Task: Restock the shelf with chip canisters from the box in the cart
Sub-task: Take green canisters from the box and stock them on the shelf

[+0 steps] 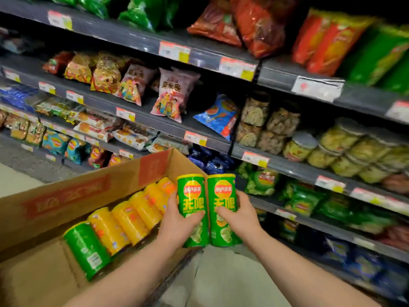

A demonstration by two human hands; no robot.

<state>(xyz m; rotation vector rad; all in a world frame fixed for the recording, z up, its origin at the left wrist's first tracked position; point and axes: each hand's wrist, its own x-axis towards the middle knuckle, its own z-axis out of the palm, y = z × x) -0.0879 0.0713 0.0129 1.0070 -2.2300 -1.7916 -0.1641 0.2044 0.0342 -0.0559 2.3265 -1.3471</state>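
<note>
My left hand [177, 220] grips a green Lay's chip canister [192, 191] upright, its fingers curled round the lower half. Right beside it, my right hand [239, 213] grips a second green canister [222, 189], also upright. Both canisters hover side by side over the right corner of the open cardboard box [66, 196]. Inside the box lies a row of several yellow canisters [130, 220] on their sides, with one more green canister [88, 249] at the near end.
Dark shelves [287, 167] rise ahead and to the right, stocked with snack bags and clear jars [343, 149]. Green chip bags [303, 200] fill a lower shelf to the right of my hands. Pale floor [219, 280] shows between my arms.
</note>
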